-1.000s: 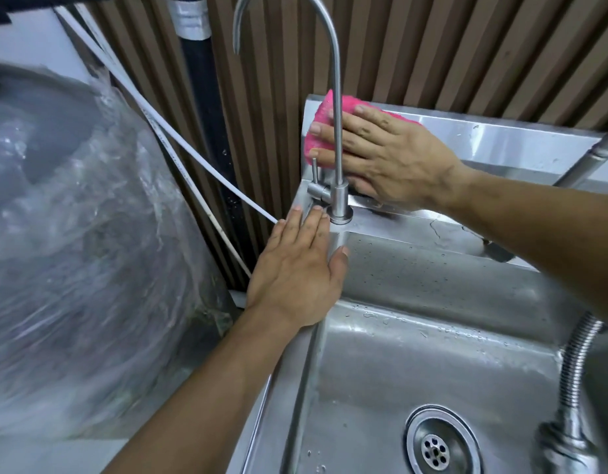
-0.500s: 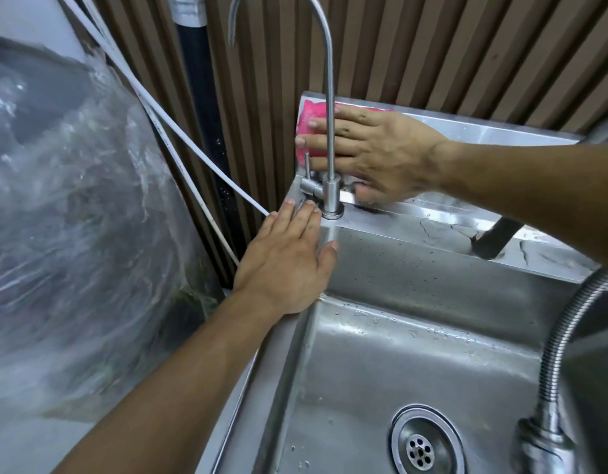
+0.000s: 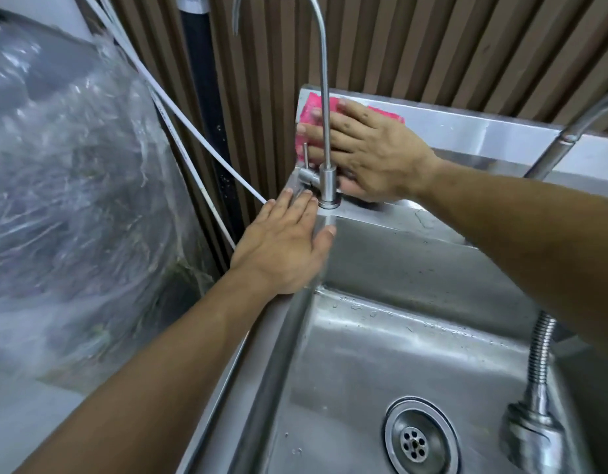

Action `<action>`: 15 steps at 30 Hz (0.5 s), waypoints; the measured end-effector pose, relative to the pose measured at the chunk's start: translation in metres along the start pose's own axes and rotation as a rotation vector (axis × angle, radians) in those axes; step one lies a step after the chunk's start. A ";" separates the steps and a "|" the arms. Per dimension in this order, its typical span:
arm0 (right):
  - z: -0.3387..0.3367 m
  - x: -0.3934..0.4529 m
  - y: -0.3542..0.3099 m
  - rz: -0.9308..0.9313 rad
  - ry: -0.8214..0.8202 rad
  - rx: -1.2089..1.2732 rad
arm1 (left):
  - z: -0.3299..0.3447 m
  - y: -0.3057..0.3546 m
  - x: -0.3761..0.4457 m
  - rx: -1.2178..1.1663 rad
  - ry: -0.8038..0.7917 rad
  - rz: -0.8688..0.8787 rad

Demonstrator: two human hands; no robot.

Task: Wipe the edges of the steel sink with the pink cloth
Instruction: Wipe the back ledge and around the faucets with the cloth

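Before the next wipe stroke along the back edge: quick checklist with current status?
1. Pink cloth under the right hand, flat on the sink's back panel: ok.
2. Right-hand fingers straight, pressing the cloth rather than bunching it: ok.
3. Left hand braced flat on the sink's left rim, clear of the cloth: ok.
4. Slim faucet stands in front of the right hand, so a leftward stroke is cramped near its base: not ok.
5. Rightward path along the back panel free of objects: ok.
6. Cloth coverage at the far left corner behind the faucet: cannot tell.
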State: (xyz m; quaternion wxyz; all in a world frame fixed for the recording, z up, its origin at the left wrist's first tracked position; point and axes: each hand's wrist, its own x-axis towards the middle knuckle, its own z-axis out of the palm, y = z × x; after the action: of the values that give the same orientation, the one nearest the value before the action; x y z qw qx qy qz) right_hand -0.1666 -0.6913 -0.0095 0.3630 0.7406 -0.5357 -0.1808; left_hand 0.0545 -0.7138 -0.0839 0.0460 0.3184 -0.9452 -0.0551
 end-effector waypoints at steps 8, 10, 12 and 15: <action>0.012 -0.038 -0.054 0.791 0.129 0.297 | 0.002 -0.001 0.002 -0.007 0.013 0.008; 0.008 -0.016 -0.067 0.905 0.124 0.354 | 0.005 -0.002 0.002 -0.003 0.021 0.013; 0.008 -0.001 -0.071 0.946 0.147 0.373 | 0.007 -0.003 0.003 0.010 0.028 0.015; 0.015 -0.013 -0.076 0.996 0.234 0.396 | 0.006 -0.003 0.004 0.037 0.030 0.020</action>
State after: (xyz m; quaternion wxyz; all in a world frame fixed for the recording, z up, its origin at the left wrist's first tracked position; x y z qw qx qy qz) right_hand -0.1307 -0.6723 -0.0769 0.3158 0.4669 -0.8012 0.2008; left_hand 0.0522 -0.7176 -0.0905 0.0550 0.3105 -0.9484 -0.0325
